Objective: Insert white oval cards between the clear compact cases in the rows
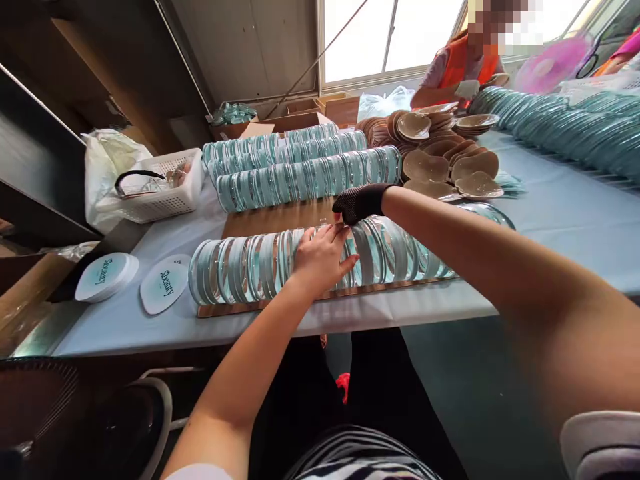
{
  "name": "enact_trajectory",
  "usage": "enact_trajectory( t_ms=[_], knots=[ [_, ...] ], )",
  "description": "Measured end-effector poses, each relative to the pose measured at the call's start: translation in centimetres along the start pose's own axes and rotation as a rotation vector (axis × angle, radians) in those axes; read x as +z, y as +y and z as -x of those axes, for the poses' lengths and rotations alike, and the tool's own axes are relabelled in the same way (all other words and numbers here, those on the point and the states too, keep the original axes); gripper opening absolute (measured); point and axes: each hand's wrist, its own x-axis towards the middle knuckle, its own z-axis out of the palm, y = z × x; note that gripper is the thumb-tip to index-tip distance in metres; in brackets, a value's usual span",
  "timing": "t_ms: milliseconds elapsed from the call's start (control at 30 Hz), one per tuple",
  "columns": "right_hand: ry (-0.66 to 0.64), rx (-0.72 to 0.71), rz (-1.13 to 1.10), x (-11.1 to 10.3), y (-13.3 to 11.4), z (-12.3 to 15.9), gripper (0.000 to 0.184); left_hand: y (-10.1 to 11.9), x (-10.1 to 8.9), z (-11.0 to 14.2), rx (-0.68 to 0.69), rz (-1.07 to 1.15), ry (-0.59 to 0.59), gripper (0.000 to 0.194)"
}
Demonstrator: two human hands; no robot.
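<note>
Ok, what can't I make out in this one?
All in the head view:
- Whether the right hand grips a disc: its own back hides most of its fingers.
- Part of the front row of clear discs: behind the right forearm.
- Fine print on the single white card: too small.
- The farther co-worker: cut off by the right edge.

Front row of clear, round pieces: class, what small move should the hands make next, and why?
The right hand might straighten the pieces in the front row beside the left hand: they look more slanted there than at the left end, and both hands are at the row.
</note>
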Motion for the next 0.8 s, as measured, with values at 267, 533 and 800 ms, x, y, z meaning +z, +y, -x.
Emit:
enact_trajectory(
  t_ms=[267, 533, 800],
  knots=[
    [0.345, -0.104, -0.212, 3.3, -0.1, 6.6, 0.027, 0.3, -0.4, -0.1, -0.040, 0.045, -0.025, 0.055],
    [0.581, 0.122, -0.070, 18.3, -6.6, 11.3, 0.025, 0.0, -0.6, 0.0, -0.061, 0.061, -0.054, 0.056],
    [0.926, 0.254, -0.116, 14.7, -0.6, 13.4, 0.035, 2.0, -1.9, -1.4, -0.049, 0.051, -0.054, 0.065]
  ],
)
